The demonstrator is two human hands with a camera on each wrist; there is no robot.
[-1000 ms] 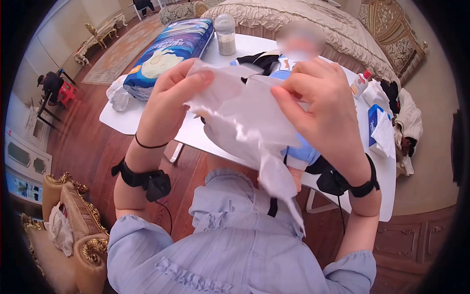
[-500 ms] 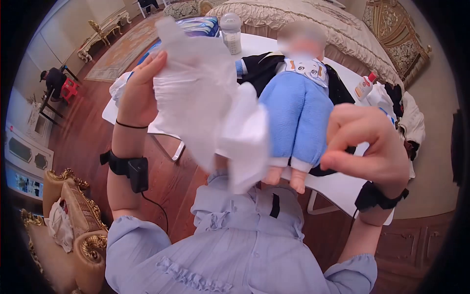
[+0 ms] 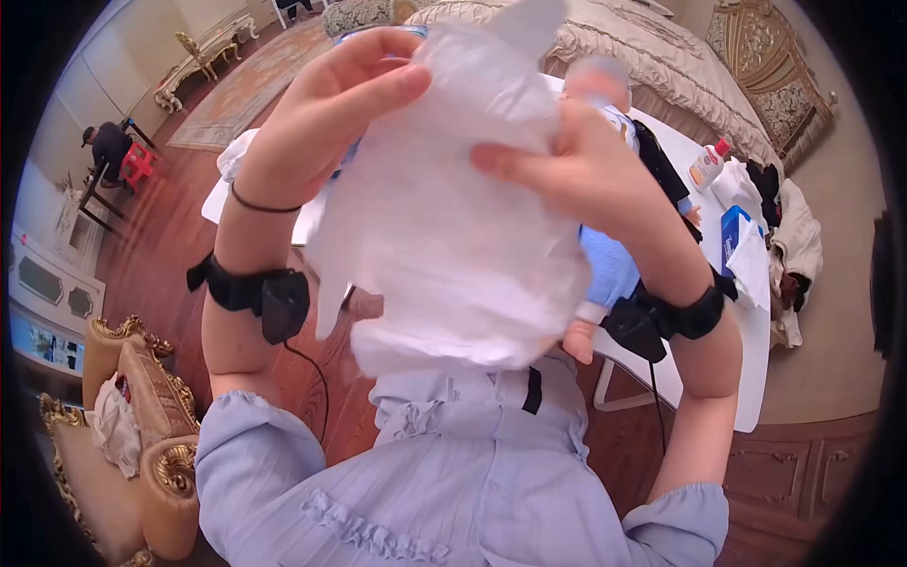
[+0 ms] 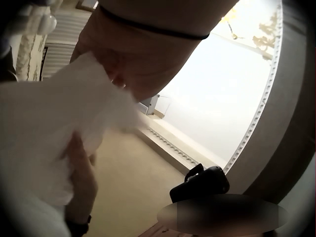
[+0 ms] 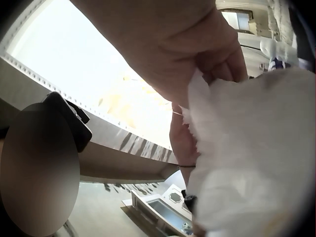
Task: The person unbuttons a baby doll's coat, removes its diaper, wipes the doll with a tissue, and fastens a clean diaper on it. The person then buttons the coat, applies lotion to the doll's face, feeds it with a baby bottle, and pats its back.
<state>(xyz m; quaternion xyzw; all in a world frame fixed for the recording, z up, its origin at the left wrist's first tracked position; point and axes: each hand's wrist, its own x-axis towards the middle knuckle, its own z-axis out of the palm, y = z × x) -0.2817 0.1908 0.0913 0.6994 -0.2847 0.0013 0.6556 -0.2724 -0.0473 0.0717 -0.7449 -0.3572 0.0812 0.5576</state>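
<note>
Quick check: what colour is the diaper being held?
The diaper is white, showing best in the head view.

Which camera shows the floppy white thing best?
The head view: it shows most of the floppy white thing, held between the left hand and right hand, though blurry. The left wrist view shows only part, running off the picture's left edge. The right wrist view shows only part, with a ragged edge, running off the right.
</note>
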